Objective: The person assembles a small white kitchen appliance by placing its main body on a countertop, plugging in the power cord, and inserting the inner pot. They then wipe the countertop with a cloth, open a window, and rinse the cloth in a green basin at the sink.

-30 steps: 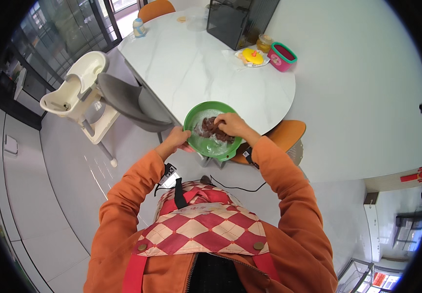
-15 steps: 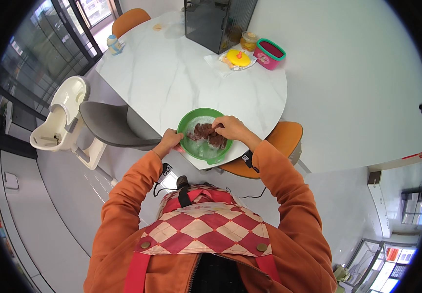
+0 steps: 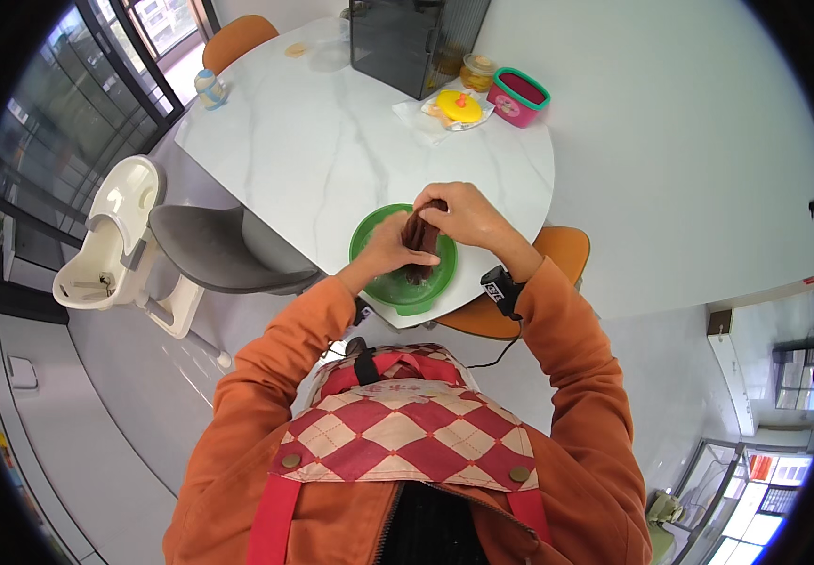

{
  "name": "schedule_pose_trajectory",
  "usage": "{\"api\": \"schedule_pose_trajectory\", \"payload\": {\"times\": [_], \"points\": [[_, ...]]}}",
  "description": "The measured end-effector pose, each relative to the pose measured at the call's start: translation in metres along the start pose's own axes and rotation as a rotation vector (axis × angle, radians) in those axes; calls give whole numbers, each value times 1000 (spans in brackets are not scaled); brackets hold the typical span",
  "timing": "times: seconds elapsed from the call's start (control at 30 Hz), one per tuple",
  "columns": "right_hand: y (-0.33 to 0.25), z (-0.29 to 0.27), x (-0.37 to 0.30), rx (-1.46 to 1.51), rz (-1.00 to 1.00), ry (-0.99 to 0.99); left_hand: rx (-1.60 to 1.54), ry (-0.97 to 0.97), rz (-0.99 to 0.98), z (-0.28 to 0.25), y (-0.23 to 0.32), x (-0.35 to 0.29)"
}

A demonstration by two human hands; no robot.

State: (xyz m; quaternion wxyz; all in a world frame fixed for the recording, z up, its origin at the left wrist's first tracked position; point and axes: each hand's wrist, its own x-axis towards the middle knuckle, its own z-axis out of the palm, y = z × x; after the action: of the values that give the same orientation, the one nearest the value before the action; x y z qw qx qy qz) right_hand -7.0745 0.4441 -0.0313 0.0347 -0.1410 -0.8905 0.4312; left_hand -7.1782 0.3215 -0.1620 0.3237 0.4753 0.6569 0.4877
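Worktop: white marbled oval point(image 3: 331, 141), everything on it sits at its edges, the middle bare; the near rim is where the person stands.
Box: dark glass-sided case point(image 3: 411, 42) at the far end, well apart from the hands.
Seats: grey chair point(image 3: 209, 250) tucked under the worktop's left side, a white high chair point(image 3: 105, 240) just beside it; one orange chair point(image 3: 520, 306) under the near rim by the right arm, another point(image 3: 237, 33) at the far left.
Apron: red and cream checks point(image 3: 397, 428) over an orange jacket, probably worn because the work is wet or messy.
Bowl: green, round point(image 3: 402, 287), at the near rim right below both hands, so whatever drips or drops would likely land in it.
Left hand: point(image 3: 388, 250) fingers closed on the lower part of the strip, over the bowl.
Right hand: point(image 3: 463, 215) fingers curled, pinching the strip's upper end; a black band point(image 3: 499, 288) on that wrist.
Strip: dark brown, limp piece point(image 3: 416, 240), held upright between the two hands, its lower end down in the bowl; what it is cannot be told.
Small things: pink tub with green rim point(image 3: 517, 96), yellow lid point(image 3: 459, 105) on a pale cloth, amber jar point(image 3: 475, 69), all at the far right; a small bottle point(image 3: 209, 89) at the far left.
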Motion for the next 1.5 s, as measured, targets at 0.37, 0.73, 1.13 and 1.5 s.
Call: {"api": "schedule_pose_trajectory", "payload": {"times": [0.37,0.73,1.13,1.5], "points": [[103,15,-22,191,400,70,-640,48,-485,-28,10,-6],[119,103,19,1113,423,-376,-500,-52,-375,-66,42,-9],[112,85,-9,1308,698,-186,270,-88,182,-27,13,-18],[111,78,11,897,597,-516,769,-169,484,-7,-18,13]]}}
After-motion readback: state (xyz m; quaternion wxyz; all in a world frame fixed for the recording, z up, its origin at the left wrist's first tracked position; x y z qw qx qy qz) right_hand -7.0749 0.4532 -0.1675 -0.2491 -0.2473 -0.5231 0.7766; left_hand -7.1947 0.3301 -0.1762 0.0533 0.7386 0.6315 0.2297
